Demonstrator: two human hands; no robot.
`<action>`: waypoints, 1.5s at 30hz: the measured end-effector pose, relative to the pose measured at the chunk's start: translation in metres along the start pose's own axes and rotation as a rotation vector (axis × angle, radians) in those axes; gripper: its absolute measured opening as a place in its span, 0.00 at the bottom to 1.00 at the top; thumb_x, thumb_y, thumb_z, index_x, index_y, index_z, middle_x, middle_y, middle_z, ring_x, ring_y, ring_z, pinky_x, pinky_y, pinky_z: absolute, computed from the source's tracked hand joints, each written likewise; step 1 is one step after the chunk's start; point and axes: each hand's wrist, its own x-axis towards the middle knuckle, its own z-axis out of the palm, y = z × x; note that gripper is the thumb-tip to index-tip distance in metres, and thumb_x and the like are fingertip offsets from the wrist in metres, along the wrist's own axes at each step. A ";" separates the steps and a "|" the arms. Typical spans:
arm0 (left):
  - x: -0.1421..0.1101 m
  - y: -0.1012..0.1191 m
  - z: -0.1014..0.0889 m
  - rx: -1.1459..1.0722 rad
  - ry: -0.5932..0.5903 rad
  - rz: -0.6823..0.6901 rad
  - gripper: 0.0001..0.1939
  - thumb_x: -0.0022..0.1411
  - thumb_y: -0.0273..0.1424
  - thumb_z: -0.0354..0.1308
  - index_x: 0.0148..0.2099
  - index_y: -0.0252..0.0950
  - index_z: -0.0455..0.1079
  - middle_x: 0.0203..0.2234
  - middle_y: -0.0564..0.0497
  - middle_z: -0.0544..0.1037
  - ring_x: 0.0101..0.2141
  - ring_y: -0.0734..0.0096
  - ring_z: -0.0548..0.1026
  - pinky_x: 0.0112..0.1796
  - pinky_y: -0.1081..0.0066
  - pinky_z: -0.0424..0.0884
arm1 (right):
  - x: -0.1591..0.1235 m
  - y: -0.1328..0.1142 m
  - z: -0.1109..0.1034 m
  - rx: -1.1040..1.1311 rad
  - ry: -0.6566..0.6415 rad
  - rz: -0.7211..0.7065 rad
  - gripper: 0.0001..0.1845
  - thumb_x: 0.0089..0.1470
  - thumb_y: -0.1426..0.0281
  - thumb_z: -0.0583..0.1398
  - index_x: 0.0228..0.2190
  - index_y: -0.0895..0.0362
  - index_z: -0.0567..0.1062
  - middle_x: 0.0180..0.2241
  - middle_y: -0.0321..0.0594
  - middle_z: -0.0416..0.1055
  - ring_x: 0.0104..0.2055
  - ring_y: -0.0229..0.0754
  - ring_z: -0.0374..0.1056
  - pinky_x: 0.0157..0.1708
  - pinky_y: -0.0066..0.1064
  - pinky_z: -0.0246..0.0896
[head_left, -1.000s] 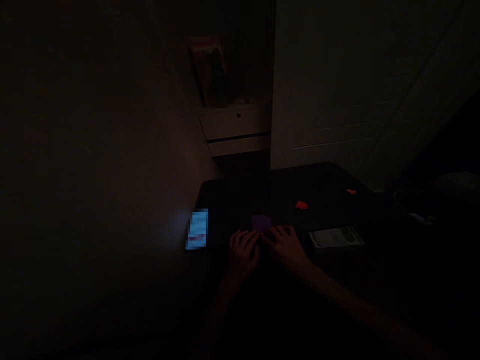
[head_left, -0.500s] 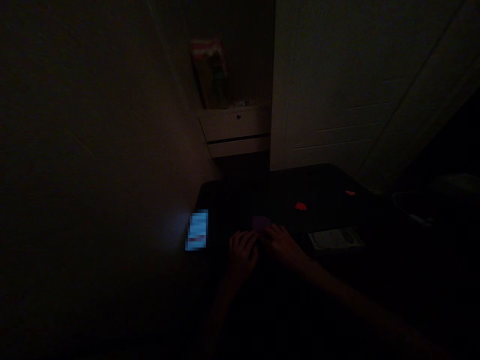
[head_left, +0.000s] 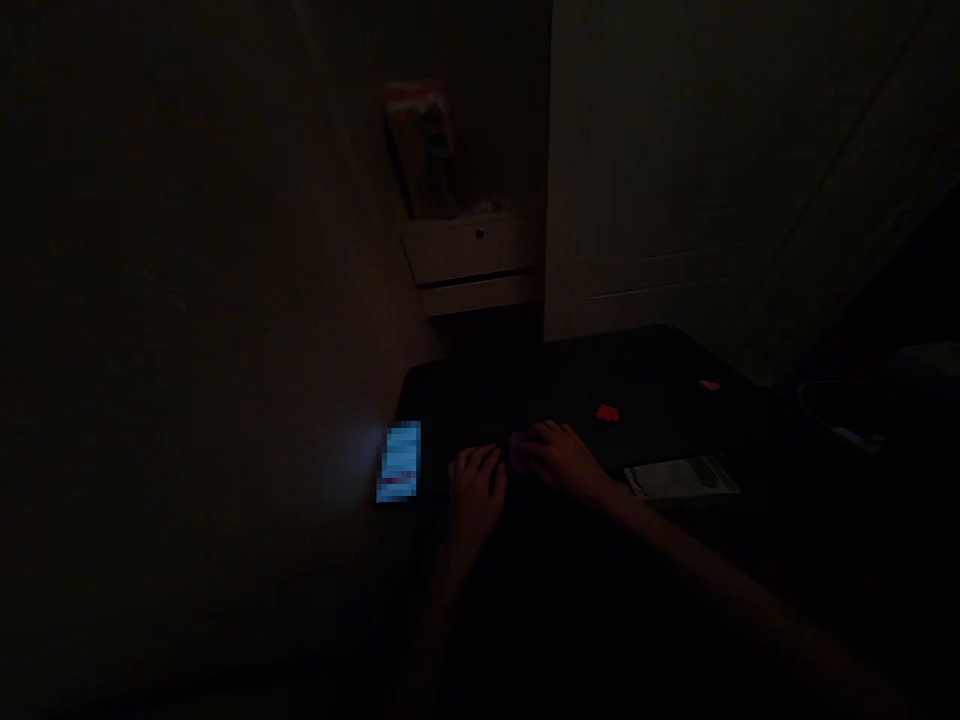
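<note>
The scene is very dark. On the black table [head_left: 540, 385], a small flat purple piece [head_left: 516, 452] of unclear kind shows at the fingertips of my right hand [head_left: 559, 460]. That hand is curled over it, thumb and fingers closed on its right side. My left hand [head_left: 478, 487] rests just to the left, apart from the purple piece, with its fingers bent and spread and nothing visible in them. Farther back lie two small red pieces, one red piece [head_left: 607, 413] beyond my right hand and another red piece [head_left: 709, 385] to the right.
A lit phone-like screen [head_left: 400, 462], blurred out, lies at the table's left edge by the wall. A flat pale packet or booklet [head_left: 681, 478] lies right of my right wrist. Behind the table stand a drawer unit [head_left: 472, 255] and a pale panel [head_left: 637, 200].
My left hand has drawn back left, away from the purple piece. My right hand now covers more of that piece. The view has shifted slightly and grown darker.
</note>
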 end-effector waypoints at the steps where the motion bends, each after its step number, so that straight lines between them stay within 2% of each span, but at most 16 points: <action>1: 0.005 0.000 0.001 0.014 -0.031 0.000 0.16 0.69 0.30 0.53 0.56 0.41 0.74 0.52 0.45 0.78 0.52 0.55 0.70 0.50 0.50 0.69 | 0.004 0.001 0.000 -0.008 -0.010 -0.007 0.17 0.65 0.71 0.58 0.54 0.52 0.76 0.50 0.47 0.71 0.51 0.48 0.62 0.48 0.39 0.56; 7: 0.021 0.001 0.007 0.052 -0.105 -0.005 0.17 0.70 0.34 0.52 0.58 0.45 0.73 0.55 0.46 0.75 0.54 0.52 0.67 0.51 0.47 0.66 | 0.017 0.011 0.005 0.000 -0.033 -0.016 0.17 0.64 0.71 0.58 0.53 0.52 0.77 0.49 0.46 0.71 0.49 0.46 0.65 0.47 0.37 0.59; 11: 0.022 0.000 0.008 0.068 -0.125 0.011 0.18 0.70 0.34 0.53 0.59 0.47 0.72 0.56 0.46 0.74 0.55 0.53 0.67 0.52 0.47 0.64 | 0.017 0.011 0.007 0.006 -0.043 -0.017 0.16 0.65 0.71 0.58 0.53 0.53 0.77 0.48 0.46 0.71 0.48 0.44 0.65 0.46 0.34 0.61; 17: 0.020 -0.002 0.005 0.078 -0.138 0.028 0.17 0.70 0.34 0.54 0.59 0.48 0.72 0.56 0.47 0.73 0.55 0.54 0.67 0.52 0.48 0.64 | 0.016 0.009 0.004 -0.077 -0.067 -0.059 0.17 0.65 0.69 0.58 0.54 0.48 0.76 0.49 0.45 0.71 0.49 0.46 0.65 0.45 0.34 0.61; 22: 0.020 -0.003 0.004 0.081 -0.130 0.036 0.17 0.70 0.34 0.53 0.58 0.46 0.73 0.56 0.47 0.74 0.55 0.54 0.67 0.52 0.49 0.65 | 0.019 0.008 0.000 -0.109 -0.107 -0.089 0.17 0.65 0.70 0.58 0.53 0.51 0.77 0.48 0.46 0.73 0.47 0.46 0.66 0.44 0.32 0.62; 31: 0.020 -0.005 0.004 0.061 -0.141 0.033 0.17 0.70 0.34 0.54 0.58 0.48 0.73 0.56 0.48 0.74 0.55 0.54 0.67 0.52 0.49 0.65 | 0.015 0.007 0.000 -0.122 -0.085 -0.091 0.16 0.66 0.69 0.57 0.52 0.50 0.77 0.49 0.46 0.70 0.49 0.47 0.64 0.45 0.36 0.61; 41: 0.022 -0.009 0.005 0.011 -0.157 -0.002 0.17 0.69 0.31 0.53 0.57 0.49 0.74 0.57 0.48 0.73 0.56 0.54 0.66 0.52 0.48 0.66 | 0.024 0.001 -0.005 -0.171 -0.135 -0.129 0.14 0.66 0.70 0.57 0.50 0.54 0.77 0.49 0.49 0.69 0.49 0.48 0.65 0.47 0.38 0.58; 45: 0.020 -0.007 0.006 0.025 -0.148 0.020 0.18 0.68 0.30 0.53 0.58 0.48 0.73 0.56 0.48 0.74 0.55 0.55 0.67 0.52 0.49 0.65 | 0.020 0.005 -0.004 -0.136 -0.136 -0.120 0.16 0.65 0.70 0.57 0.52 0.52 0.77 0.49 0.48 0.70 0.49 0.48 0.65 0.47 0.38 0.59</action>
